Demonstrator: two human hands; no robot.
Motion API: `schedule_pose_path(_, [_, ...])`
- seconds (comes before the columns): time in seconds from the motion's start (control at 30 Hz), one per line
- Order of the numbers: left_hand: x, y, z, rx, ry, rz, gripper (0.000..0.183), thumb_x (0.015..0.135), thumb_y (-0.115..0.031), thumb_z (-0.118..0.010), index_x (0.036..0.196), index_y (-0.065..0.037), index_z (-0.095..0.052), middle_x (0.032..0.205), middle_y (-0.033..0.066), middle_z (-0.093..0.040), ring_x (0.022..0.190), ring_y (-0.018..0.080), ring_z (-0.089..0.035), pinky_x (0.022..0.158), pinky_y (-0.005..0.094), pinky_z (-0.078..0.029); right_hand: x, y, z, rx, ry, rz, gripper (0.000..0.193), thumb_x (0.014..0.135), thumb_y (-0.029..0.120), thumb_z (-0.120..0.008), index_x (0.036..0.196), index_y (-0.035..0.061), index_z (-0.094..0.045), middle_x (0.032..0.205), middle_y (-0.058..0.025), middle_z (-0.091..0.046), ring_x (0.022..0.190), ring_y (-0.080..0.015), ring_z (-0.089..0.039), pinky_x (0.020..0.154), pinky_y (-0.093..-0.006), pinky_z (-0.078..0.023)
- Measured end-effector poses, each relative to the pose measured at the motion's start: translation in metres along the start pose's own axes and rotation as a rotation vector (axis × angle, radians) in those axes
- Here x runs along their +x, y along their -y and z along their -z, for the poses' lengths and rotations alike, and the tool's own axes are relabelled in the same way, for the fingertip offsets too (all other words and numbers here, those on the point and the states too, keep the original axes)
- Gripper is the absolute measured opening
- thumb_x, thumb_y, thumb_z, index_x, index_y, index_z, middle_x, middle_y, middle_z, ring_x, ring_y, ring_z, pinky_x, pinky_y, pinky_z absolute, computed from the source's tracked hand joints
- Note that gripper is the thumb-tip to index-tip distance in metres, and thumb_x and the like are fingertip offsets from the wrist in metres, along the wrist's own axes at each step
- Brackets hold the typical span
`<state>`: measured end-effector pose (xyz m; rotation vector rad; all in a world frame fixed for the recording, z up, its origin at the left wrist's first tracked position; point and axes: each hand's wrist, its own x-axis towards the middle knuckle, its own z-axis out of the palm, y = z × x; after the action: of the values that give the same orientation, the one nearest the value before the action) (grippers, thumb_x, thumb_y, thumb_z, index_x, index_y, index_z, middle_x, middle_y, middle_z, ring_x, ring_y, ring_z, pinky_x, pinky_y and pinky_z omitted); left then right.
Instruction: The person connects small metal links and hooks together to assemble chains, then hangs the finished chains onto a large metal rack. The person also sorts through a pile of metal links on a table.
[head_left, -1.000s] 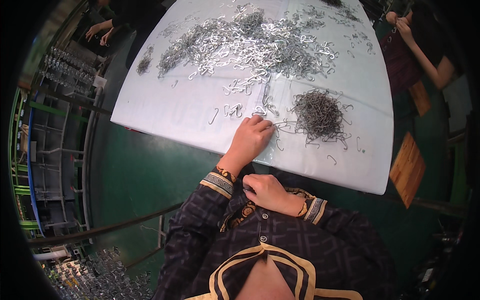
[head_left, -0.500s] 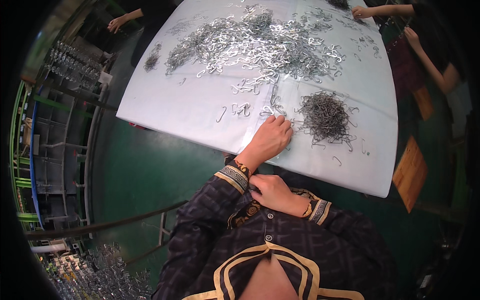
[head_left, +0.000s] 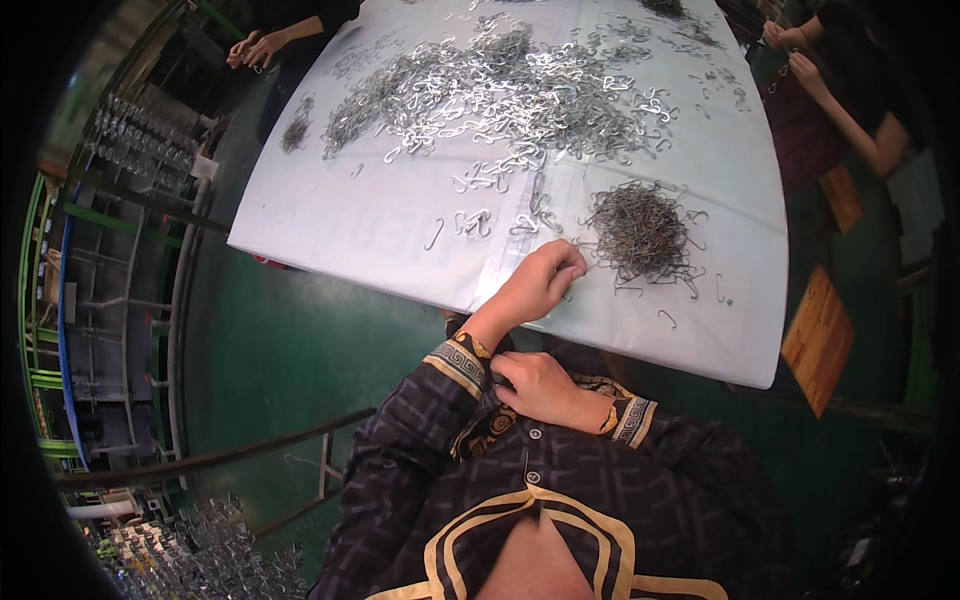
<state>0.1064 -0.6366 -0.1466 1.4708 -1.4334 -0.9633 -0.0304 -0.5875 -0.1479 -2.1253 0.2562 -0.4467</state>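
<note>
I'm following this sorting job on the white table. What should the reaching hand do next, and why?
Probably close the left hand on a loose hook beside the dark wire pile: its fingertips rest on the white table there, while the right hand waits at the chest.

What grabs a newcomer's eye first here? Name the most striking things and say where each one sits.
The broad spread of shiny bent metal hooks across the far half of the white table stands out first. Next comes the darker tangled heap of wire pieces near the table's front right, with the left hand resting on the table just beside it. The right hand is held against the dark patterned shirt, below the table edge.
</note>
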Motion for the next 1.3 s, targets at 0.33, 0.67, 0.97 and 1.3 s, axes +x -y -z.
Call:
schedule_pose_path(0.33, [-0.042,0.030,0.085,0.540,-0.720,0.043,0.008,0.089,-0.006,-0.061,0.093,0.001,-0.062,0.088,0.0160,-0.065,0.081,0.0282,-0.063,0.075,0.0359,-0.049,0.001,-0.003,0.001,0.036,0.004,0.014,0.020,0.076,0.008,-0.069,0.085,0.0047,-0.051,0.075,-0.0116,-0.058,0.072,-0.0342,-0.062,0.062,-0.0435,-0.050])
schedule_pose_path(0.67, [-0.079,0.049,0.109,1.024,-0.568,0.075,0.029,0.084,-0.011,-0.063,0.113,-0.007,-0.066,0.116,0.0056,-0.063,0.109,0.0269,-0.055,0.089,0.0431,-0.041,0.004,-0.001,-0.001,0.052,0.025,0.039,0.019,0.077,0.008,-0.068,0.083,0.0049,-0.051,0.075,-0.0109,-0.058,0.072,-0.0336,-0.062,0.062,-0.0430,-0.050])
schedule_pose_path(0.97, [-0.091,0.047,0.097,1.181,-0.600,0.096,0.023,0.083,-0.012,-0.063,0.105,-0.008,-0.069,0.108,0.0034,-0.066,0.105,0.0241,-0.056,0.090,0.0418,-0.038,0.003,0.000,0.002,0.054,0.007,0.017,0.020,0.076,0.007,-0.068,0.082,0.0043,-0.050,0.074,-0.0115,-0.057,0.072,-0.0341,-0.061,0.062,-0.0435,-0.049])
schedule_pose_path(1.3, [-0.012,0.015,0.020,0.966,-0.138,-0.494,0.015,0.073,-0.011,-0.068,0.087,-0.007,-0.069,0.081,0.0028,-0.057,0.081,0.0214,-0.054,0.072,0.0346,-0.043,0.004,0.000,0.003,0.011,-0.011,0.029,0.022,0.076,0.008,-0.070,0.084,0.0045,-0.050,0.073,-0.0113,-0.057,0.072,-0.0332,-0.062,0.063,-0.0429,-0.050])
